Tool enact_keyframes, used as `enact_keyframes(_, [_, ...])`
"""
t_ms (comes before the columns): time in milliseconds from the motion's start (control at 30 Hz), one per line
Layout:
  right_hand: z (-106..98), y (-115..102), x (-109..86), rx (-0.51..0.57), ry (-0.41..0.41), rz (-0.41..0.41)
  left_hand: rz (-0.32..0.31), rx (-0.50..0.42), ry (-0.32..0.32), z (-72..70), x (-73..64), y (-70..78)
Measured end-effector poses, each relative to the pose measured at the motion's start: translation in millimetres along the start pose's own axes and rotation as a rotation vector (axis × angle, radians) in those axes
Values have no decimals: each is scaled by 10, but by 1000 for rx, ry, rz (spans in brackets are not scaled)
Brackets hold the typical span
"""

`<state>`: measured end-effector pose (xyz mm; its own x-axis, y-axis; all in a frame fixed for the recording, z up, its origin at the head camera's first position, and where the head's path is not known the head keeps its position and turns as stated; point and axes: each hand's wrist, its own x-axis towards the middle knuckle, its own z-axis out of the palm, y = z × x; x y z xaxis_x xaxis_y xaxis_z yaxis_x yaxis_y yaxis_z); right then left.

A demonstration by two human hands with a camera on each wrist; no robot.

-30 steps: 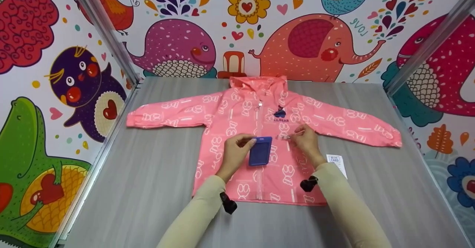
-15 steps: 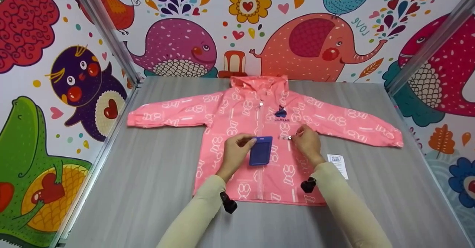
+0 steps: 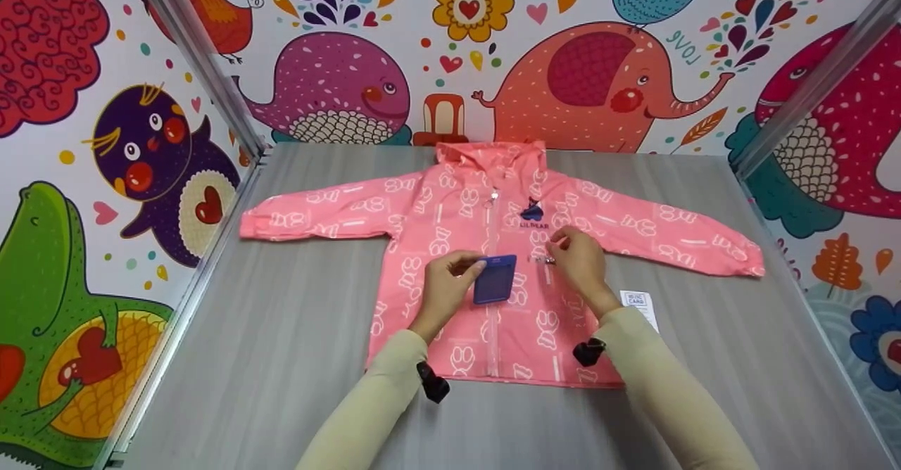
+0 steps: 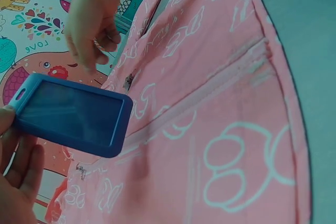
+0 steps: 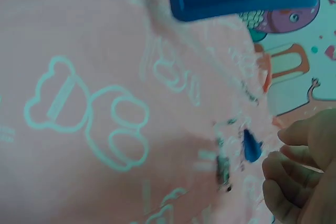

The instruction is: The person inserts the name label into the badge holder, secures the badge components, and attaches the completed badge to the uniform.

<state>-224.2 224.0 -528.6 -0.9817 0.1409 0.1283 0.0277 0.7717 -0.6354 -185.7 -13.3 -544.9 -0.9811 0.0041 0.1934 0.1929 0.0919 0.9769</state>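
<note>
My left hand [image 3: 450,283] pinches a blue badge holder [image 3: 495,280] by its slotted top corner, holding it above the pink jacket [image 3: 436,322]. The holder's clear window faces up in the left wrist view. A small metal clip with a clear strap [image 5: 223,169] lies on the jacket's chest, below the dark bear print [image 3: 532,211]. Close by that clip is my right hand [image 3: 581,266], its fingers loosely bent. In the right wrist view a gap shows between the fingertips and the clip, and nothing is seen in that hand.
The jacket lies face up with both sleeves spread on a grey table [image 3: 295,329]. A white printed card [image 3: 638,308] lies right of it, partly behind my right sleeve. Printed wall panels [image 3: 457,55] and metal posts [image 3: 204,55] border the table.
The right fingers have shifted up a little and stand off the clip, which stays on the jacket. The badge holder has tilted slightly in my left hand.
</note>
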Motion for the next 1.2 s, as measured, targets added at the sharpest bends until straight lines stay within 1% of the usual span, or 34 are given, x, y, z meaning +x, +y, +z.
enact_keyframes(67, [-23, -93, -9, 55, -6, -37, 2, -10, 1, -7, 2, 9])
enact_keyframes(133, [-43, -184, -24, 133, -30, -73, 4, -15, 5, -14, 1, 13])
enact_keyframes(200, [-60, -267, -42, 194, -68, -100, 5, -17, 10, -15, -3, 14])
enact_keyframes(300, [-85, -369, -84, 247, -150, -139, 1, -18, 15, -12, -9, 9])
enact_keyframes(400, [-112, -445, -124, 243, -220, -178, -13, -18, 20, -3, -5, 5])
enact_keyframes(533, [-142, -518, -160, 240, -276, -210, -31, -1, 26, 3, 2, 35])
enact_keyframes(600, [-149, -544, -171, 246, -298, -222, -38, 6, 24, -1, -11, 105])
enact_keyframes(667, [-151, -562, -180, 257, -314, -239, -29, 5, 21, -13, -34, 191])
enact_keyframes(767, [-159, -578, -191, 256, -334, -281, -25, -5, 18, -28, -72, 310])
enact_keyframes(867, [-172, -592, -202, 227, -344, -323, -29, -19, 19, -36, -86, 347])
enact_keyframes(967, [-181, -608, -207, 194, -346, -346, -34, -23, 20, -40, -86, 357])
enact_keyframes(1200, [-182, -622, -198, 130, -304, -373, -24, -27, 23, -29, -87, 352])
